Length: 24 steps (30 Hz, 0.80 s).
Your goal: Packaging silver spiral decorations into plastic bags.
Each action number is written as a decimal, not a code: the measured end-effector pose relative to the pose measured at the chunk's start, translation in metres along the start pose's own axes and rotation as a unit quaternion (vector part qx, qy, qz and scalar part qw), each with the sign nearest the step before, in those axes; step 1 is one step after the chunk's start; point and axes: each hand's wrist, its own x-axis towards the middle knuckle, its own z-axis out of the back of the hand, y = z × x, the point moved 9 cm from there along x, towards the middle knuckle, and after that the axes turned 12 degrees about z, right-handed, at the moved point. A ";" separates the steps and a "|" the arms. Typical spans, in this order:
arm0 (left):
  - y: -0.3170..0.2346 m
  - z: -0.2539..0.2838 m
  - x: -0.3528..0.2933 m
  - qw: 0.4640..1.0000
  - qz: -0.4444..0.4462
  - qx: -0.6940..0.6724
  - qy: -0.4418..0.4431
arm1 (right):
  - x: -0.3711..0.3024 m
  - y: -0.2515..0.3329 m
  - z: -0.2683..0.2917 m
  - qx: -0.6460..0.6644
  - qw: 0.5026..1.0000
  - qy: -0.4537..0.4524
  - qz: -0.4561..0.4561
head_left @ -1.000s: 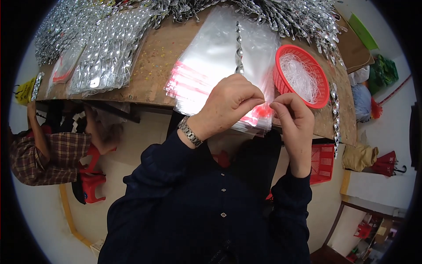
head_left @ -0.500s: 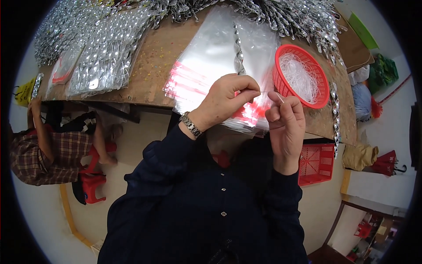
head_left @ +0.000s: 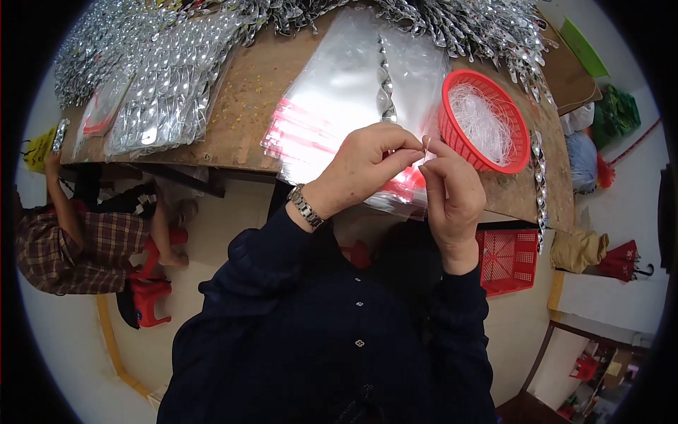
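My left hand, with a metal watch at its wrist, is pinched shut on a tiny thin piece that I cannot make out. Its fingertips meet those of my right hand, which pinches a short, fine clear thread. Just beyond my left hand a twisted silver strip lies lengthwise on a stack of clear plastic bags with red-marked near ends. At the right of the bags stands a red basket full of loose clear threads.
Heaps of silver twisted strips cover the table's far side. Bagged strips lie at left. One strip hangs over the right edge. A red crate sits below the table. Another person sits at far left.
My right hand has closed in on my left, its raised fingers curling down, so the fingertips now meet. The left hand has barely moved.
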 end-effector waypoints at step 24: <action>0.023 -0.002 -0.003 0.988 0.122 -0.095 0.020 | -0.010 -0.012 -0.011 0.076 0.992 0.020 -0.103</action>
